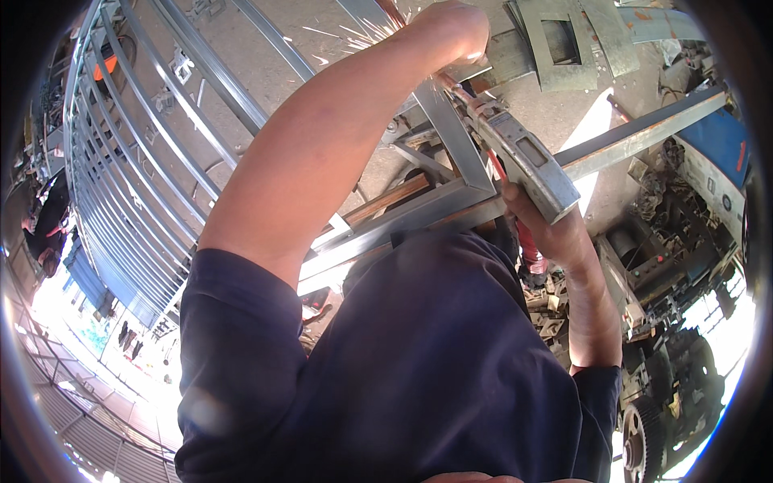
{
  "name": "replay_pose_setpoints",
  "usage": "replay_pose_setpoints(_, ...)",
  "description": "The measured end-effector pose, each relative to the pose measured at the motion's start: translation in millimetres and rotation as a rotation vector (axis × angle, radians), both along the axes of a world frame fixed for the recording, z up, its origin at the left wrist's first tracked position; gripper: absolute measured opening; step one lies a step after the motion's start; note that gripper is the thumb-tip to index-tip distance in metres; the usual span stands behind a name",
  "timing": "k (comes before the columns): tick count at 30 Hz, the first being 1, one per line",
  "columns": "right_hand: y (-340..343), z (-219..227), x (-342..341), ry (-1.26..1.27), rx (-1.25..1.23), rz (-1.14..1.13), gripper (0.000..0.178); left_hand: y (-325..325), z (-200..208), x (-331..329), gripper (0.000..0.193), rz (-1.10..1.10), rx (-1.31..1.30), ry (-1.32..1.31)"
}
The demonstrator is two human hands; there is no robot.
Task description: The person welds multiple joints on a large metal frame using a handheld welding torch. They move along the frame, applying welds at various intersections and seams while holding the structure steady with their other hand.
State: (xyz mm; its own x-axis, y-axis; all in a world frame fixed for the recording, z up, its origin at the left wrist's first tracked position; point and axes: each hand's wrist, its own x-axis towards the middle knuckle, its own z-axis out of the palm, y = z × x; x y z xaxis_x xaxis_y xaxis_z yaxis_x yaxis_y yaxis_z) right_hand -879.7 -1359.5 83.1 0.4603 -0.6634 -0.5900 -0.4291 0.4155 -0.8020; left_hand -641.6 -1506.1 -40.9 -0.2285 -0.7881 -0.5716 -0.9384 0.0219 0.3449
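Observation:
My left arm reaches across the frame to the far middle. My left hand (465, 30) is curled closed there, its fingers turned away, so I cannot make out what it grips. Bright sparks (366, 34) spray just left of that hand, and their source is hidden behind my forearm. My right hand (549, 229) is wrapped round the near end of a scuffed grey box-shaped spirit level (523, 149) with a rectangular window. The level slants away toward my left hand. Under it lies a welded corner of a grey square-tube frame (451, 133), close against my body.
A large frame of parallel metal bars (161, 137) stands at the left. Flat plates (555, 44), one with a square cut-out, lie at the far right. A square tube (644, 133) runs off rightward toward a blue-topped machine (721, 149). Cluttered metal parts (644, 233) fill the right side.

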Motion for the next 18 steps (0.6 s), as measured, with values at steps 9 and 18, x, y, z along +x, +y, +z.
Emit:
replay_pose_setpoints(9,3.2,2.7,1.8,0.022,0.025,-0.003,0.029,2.6,3.4,-1.3,0.03,-0.047,-0.081,-0.013)
replay_pose_setpoints(18,4.6,6.7,1.8,-0.01,0.046,-0.034,0.031,0.6,3.8,-3.6,0.029,-0.023,-0.032,-0.001)
